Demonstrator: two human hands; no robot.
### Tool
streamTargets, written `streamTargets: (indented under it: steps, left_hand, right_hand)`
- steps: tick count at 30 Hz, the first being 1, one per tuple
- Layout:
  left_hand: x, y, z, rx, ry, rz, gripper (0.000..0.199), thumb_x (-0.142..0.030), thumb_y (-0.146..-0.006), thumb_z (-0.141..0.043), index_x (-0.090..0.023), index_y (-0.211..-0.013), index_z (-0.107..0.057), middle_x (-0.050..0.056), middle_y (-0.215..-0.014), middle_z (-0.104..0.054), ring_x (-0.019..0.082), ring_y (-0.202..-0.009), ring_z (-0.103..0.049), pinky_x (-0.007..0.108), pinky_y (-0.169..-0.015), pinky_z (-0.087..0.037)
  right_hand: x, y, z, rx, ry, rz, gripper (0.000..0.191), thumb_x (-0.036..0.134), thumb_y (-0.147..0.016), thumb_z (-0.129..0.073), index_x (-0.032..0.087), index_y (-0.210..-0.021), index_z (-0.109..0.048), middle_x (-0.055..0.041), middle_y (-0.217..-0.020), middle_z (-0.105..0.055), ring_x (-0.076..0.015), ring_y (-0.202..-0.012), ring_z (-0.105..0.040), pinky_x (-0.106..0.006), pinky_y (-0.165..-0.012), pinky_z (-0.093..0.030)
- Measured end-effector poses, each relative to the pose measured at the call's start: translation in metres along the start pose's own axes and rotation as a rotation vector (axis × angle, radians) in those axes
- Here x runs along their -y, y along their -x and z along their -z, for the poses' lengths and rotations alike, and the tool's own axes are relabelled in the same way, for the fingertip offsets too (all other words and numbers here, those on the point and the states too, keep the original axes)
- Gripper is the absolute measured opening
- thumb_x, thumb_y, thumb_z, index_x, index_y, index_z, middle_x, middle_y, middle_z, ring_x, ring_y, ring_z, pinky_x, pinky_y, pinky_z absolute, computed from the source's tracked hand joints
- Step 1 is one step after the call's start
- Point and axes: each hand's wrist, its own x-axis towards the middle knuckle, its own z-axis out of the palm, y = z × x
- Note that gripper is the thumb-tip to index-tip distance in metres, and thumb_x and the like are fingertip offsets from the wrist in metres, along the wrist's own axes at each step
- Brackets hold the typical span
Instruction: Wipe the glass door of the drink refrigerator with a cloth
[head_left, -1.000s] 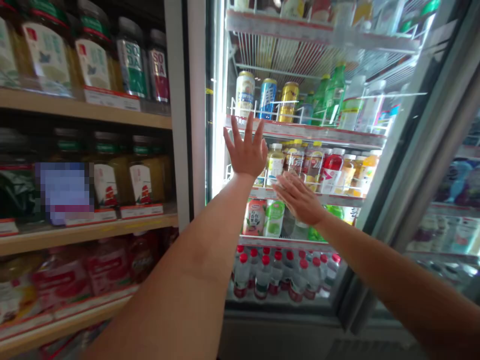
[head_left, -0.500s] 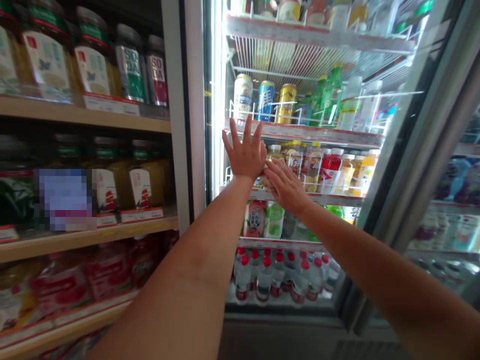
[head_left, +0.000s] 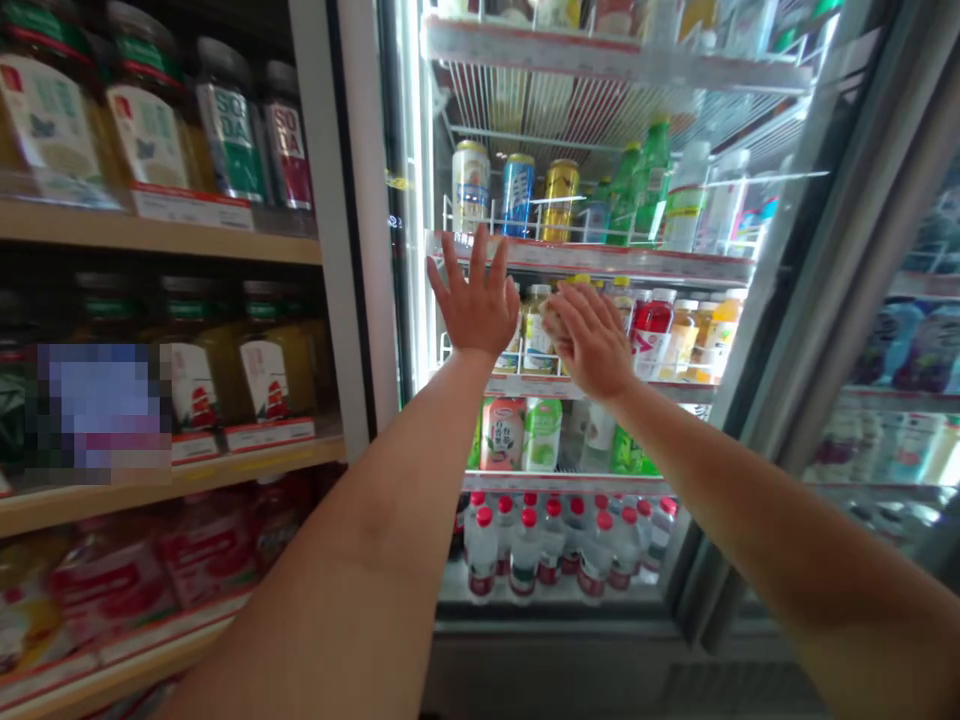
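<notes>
Pale-capped clear plastic bottle of yellowish drink on white wire cooler shelf, just under its red price rail. Right hand curled loosely beside bottle, closing not certain; left hand spread flat, holding nothing. Reaching step; next probably firm wrap

"SODA" stands on a green-labelled bottle and a red-labelled bottle on the top left shelf; other labels are unreadable.
</notes>
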Motion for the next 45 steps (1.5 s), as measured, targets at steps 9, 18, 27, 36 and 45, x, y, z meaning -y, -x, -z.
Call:
streamTargets:
  steps: [9, 18, 27, 36, 45]
  left_hand:
    - [0.001, -0.001, -0.005, 0.032, 0.011, 0.02, 0.06, -0.035, -0.098, -0.043, -0.03, -0.157, -0.036, -0.016, -0.169, -0.013, 0.019, -0.154, 0.026, 0.051, -0.128, 0.021]
    - [-0.005, -0.001, 0.002, 0.043, 0.026, 0.037, 0.062, -0.033, -0.095, -0.048, -0.029, -0.156, -0.038, -0.011, -0.169, -0.018, 0.026, -0.159, 0.012, 0.058, -0.129, 0.014]
    - [-0.007, 0.0, 0.001, 0.012, 0.031, 0.018, 0.065, -0.032, -0.088, -0.05, -0.029, -0.153, -0.038, -0.013, -0.168, -0.021, 0.018, -0.155, 0.025, 0.06, -0.13, 0.01]
    - [-0.005, 0.0, -0.002, -0.015, -0.016, 0.008, 0.06, -0.034, -0.097, -0.048, -0.029, -0.156, -0.04, -0.004, -0.169, -0.024, 0.027, -0.158, 0.009, 0.059, -0.129, 0.007]
    - [-0.002, 0.0, -0.005, -0.032, -0.04, -0.006, 0.061, -0.031, -0.096, -0.049, -0.029, -0.156, -0.042, -0.002, -0.169, -0.026, 0.027, -0.159, 0.007, 0.058, -0.129, 0.005]
  right_hand:
    - [-0.021, 0.024, 0.018, 0.053, 0.084, 0.096, 0.052, 0.024, -0.098, -0.053, 0.024, -0.15, -0.048, -0.0066, -0.153, -0.054, -0.0271, -0.145, -0.046, -0.049, -0.119, -0.037]
    - [-0.037, 0.062, 0.036, 0.105, 0.133, 0.219, 0.051, 0.02, -0.097, -0.056, 0.021, -0.148, -0.051, -0.0068, -0.149, -0.059, -0.0272, -0.141, -0.05, -0.044, -0.116, -0.039]
    - [-0.07, 0.059, 0.056, -0.002, 0.213, -0.123, 0.055, 0.022, -0.096, -0.055, 0.02, -0.151, -0.049, -0.0095, -0.152, -0.055, -0.0335, -0.141, -0.048, -0.053, -0.114, -0.04]
    - [-0.09, 0.073, 0.069, 0.022, 0.235, -0.133, 0.057, 0.024, -0.097, -0.056, 0.023, -0.153, -0.047, -0.0079, -0.152, -0.056, -0.0306, -0.142, -0.048, -0.05, -0.118, -0.038]
    - [-0.088, 0.102, 0.073, 0.124, 0.262, -0.051, 0.055, 0.021, -0.095, -0.056, 0.023, -0.15, -0.049, -0.006, -0.151, -0.057, -0.029, -0.139, -0.051, -0.046, -0.114, -0.042]
